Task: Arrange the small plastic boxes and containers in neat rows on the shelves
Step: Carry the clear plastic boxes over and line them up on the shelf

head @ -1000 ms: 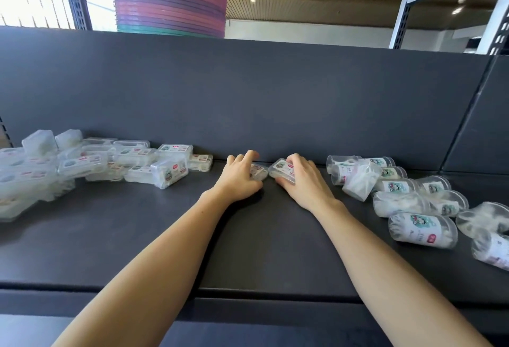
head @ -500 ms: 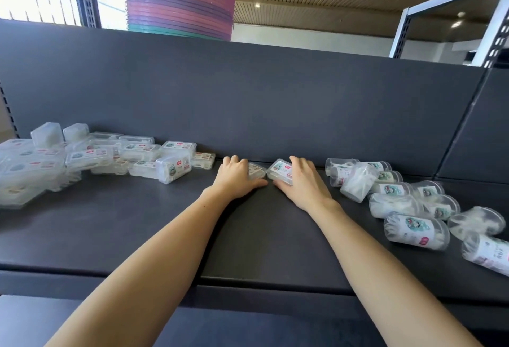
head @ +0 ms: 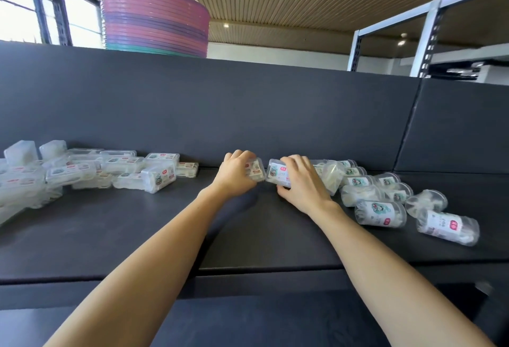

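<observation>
While both hands are reaching to the shelf (head: 165, 236) back at 12 o'clock, I am seeing the left hand (head: 235, 174) curling its fingers round one small box (head: 256, 172) and the right hand (head: 301, 181) gripping another box (head: 276, 172); cylindrical containers (head: 380, 213) are lying at 3 o'clock.

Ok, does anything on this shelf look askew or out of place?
Yes. The round tubs on the right lie tipped on their sides, pointing different ways. The flat boxes on the left sit in a loose heap, not rows.
</observation>
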Action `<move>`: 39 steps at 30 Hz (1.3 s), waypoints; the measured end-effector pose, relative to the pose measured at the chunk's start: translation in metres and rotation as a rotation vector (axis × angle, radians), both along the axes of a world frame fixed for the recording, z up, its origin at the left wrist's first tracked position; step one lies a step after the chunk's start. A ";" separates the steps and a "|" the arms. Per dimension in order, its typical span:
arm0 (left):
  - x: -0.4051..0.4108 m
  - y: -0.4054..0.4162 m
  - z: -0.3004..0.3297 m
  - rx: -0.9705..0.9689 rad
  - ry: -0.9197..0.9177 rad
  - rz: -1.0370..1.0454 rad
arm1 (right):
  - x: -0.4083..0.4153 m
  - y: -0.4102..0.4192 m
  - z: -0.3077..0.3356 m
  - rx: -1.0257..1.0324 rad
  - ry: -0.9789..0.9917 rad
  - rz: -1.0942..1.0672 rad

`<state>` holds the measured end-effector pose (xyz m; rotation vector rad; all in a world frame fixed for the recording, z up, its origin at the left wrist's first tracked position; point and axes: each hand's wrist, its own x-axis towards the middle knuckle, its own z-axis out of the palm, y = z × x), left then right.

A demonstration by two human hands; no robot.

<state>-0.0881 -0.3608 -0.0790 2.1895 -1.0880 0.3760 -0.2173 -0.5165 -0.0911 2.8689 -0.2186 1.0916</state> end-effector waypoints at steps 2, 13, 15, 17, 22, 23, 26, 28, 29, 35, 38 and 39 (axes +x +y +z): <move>-0.009 -0.006 0.003 0.008 -0.058 -0.034 | -0.015 -0.004 0.004 -0.033 0.005 -0.001; -0.081 -0.036 0.009 0.066 -0.271 -0.248 | -0.121 -0.005 0.016 -0.145 0.042 -0.221; -0.099 -0.043 0.015 0.073 -0.307 -0.291 | -0.142 -0.004 0.019 -0.149 0.056 -0.286; -0.115 -0.049 0.020 0.081 -0.340 -0.325 | -0.162 -0.004 0.022 -0.170 0.079 -0.341; -0.151 -0.055 0.032 0.136 -0.444 -0.377 | -0.212 -0.006 0.028 -0.182 0.079 -0.375; -0.160 -0.055 0.034 0.143 -0.455 -0.384 | -0.222 -0.006 0.029 -0.182 0.085 -0.369; -0.192 -0.060 0.037 0.154 -0.483 -0.393 | -0.252 -0.012 0.032 -0.206 0.105 -0.367; -0.218 -0.066 0.039 0.168 -0.507 -0.398 | -0.277 -0.020 0.031 -0.215 0.100 -0.374; -0.232 -0.069 0.039 0.169 -0.512 -0.408 | -0.290 -0.024 0.030 -0.218 0.095 -0.382; -0.325 -0.097 0.036 0.206 -0.517 -0.428 | -0.378 -0.044 0.016 -0.159 0.135 -0.430; -0.372 -0.115 0.029 0.219 -0.529 -0.434 | -0.431 -0.059 0.008 -0.139 0.143 -0.443; -0.386 -0.121 0.027 0.226 -0.542 -0.438 | -0.448 -0.065 0.007 -0.140 0.146 -0.443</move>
